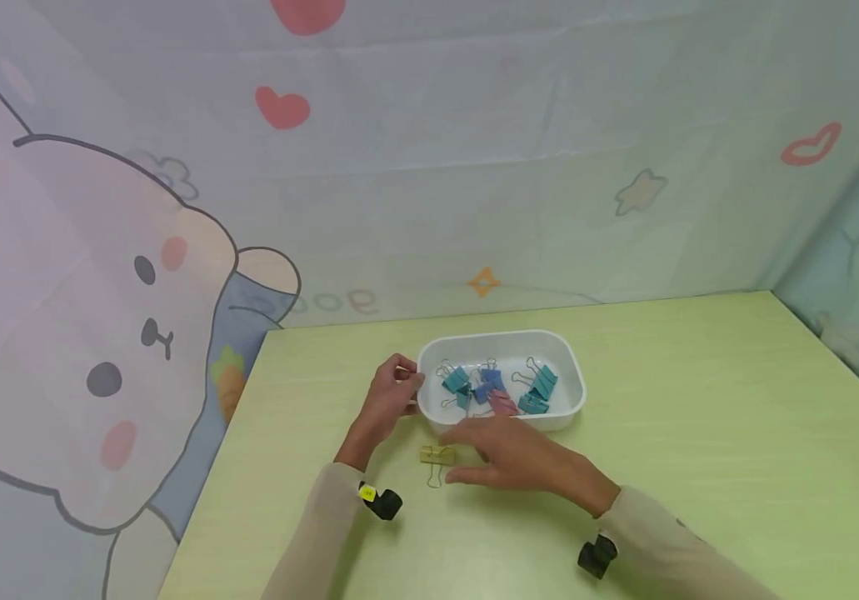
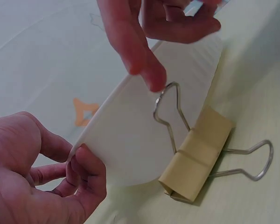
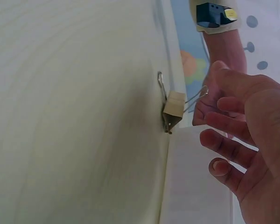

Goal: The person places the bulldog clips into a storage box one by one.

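Observation:
My left hand (image 1: 390, 393) pinches the left end of a white plastic tray (image 1: 558, 423) by its rim, with thumb and fingers on the edge in the left wrist view. A yellow binder clip (image 1: 436, 455) rests on the table just in front of the tray, one wire handle (image 2: 178, 100) raised and the other lying outward. Over it, my right hand (image 1: 515, 454) hovers with spread, slightly bent fingers and holds nothing. A right fingertip (image 2: 155, 81) appears close to the raised handle; whether they touch, I cannot tell.
Inside the tray lie several binder clips: teal (image 1: 543, 383), blue (image 1: 491, 379) and pink (image 1: 503, 403). The pale yellow-green table (image 1: 699, 433) stretches to both sides. Behind it hangs a printed cloth (image 1: 429, 167) with hearts and a cartoon animal.

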Demonstrator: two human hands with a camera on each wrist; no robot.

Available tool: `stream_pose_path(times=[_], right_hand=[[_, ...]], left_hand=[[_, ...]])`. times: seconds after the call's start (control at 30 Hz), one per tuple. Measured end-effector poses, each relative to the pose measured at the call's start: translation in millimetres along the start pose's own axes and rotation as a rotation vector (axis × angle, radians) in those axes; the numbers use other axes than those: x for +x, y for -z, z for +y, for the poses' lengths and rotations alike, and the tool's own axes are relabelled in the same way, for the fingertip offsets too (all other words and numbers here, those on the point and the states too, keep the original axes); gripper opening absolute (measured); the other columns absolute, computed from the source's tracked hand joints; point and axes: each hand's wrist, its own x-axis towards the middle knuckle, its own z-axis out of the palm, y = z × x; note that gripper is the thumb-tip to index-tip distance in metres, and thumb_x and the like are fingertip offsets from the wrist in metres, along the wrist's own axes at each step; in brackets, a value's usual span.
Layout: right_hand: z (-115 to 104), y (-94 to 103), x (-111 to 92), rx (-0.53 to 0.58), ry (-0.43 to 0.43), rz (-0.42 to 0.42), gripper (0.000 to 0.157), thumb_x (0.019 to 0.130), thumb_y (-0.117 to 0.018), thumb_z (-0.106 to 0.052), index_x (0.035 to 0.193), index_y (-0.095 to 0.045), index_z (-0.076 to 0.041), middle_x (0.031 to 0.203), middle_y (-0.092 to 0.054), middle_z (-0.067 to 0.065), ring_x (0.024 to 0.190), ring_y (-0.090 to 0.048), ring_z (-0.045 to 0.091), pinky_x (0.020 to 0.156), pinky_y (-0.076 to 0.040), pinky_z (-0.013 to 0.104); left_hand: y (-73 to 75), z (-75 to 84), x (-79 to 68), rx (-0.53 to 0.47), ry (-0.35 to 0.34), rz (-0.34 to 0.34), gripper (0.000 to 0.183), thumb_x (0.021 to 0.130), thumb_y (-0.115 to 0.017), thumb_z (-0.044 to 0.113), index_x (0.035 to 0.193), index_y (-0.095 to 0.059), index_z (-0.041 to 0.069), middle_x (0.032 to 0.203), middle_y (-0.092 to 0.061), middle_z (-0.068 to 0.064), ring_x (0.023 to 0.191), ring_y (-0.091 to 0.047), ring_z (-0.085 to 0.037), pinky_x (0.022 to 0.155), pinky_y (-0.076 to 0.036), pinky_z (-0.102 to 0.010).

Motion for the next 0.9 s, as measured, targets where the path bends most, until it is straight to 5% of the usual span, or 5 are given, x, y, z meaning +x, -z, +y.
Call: stream_pose_path(times=[0.13, 0.9], right_hand=[[1, -4.2, 1, -0.027, -0.005, -0.009, 0.049, 0.101, -0.065, -0.05, 0.136, -0.066, -0.016, 0.129, -0.07, -0.003, 0.109, -0.067, 0.013, 0.098, -0.053, 0.035], [15, -32.6, 9, -0.138, 0.073, 0.06, 0.03, 0.098, -0.073, -0.026, 0.126, -0.071, -0.016, 0.119, -0.071, -0.003, 0.107, -0.066, 0.012, 0.095, -0.053, 0.031]], left_hand=[[0.4, -1.4, 0.4, 0.0, 0.0, -0.007, 0.019, 0.105, -0.057, 0.009, 0.12, -0.053, -0.002, 0.111, -0.056, -0.018, 0.097, -0.067, -0.038, 0.072, -0.061, -0.039], [0.9, 0.6, -0.2, -0.021, 0.007, -0.015, 0.021, 0.105, -0.057, 0.009, 0.121, -0.052, -0.003, 0.111, -0.055, -0.018, 0.096, -0.068, -0.037, 0.069, -0.061, -0.034]])
